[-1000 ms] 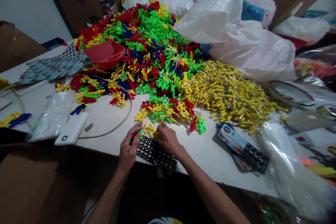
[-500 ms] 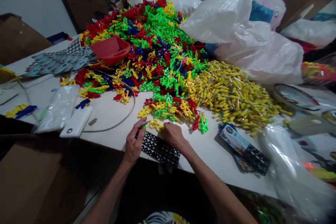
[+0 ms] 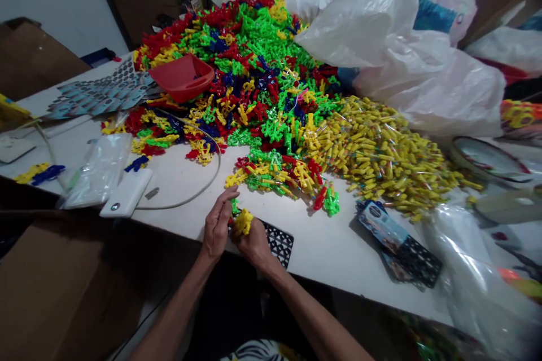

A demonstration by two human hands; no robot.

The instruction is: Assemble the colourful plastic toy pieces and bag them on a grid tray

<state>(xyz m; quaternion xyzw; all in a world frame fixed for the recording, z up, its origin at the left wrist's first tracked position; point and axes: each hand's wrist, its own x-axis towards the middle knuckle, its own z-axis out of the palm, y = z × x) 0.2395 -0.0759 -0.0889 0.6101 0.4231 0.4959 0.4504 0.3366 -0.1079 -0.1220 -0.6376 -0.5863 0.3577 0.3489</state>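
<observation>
My right hand point(image 3: 253, 245) is closed around a yellow plastic piece point(image 3: 243, 221) at the near edge of the white table point(image 3: 178, 180). My left hand point(image 3: 216, 224) sits beside it with fingers curled on small red and green pieces; thumb and fingers nearly touch the yellow piece. Both hands rest over the left end of a black lattice grid point(image 3: 277, 241). Just beyond them lies a scatter of loose coloured pieces point(image 3: 279, 177), the edge of a large heap point(image 3: 249, 62) of red, green, yellow and blue parts.
A mound of small yellow wrapped items point(image 3: 381, 155) lies to the right. A red scoop point(image 3: 182, 76) rests on the heap. A white power bank point(image 3: 126, 199) with cable, clear bags point(image 3: 99, 169), a second black grid with card point(image 3: 400, 245) and big plastic bags point(image 3: 406, 56) surround the area.
My right hand picked up the yellow piece from the table and drew back toward my left hand. The two hands now meet over the grid's left end.
</observation>
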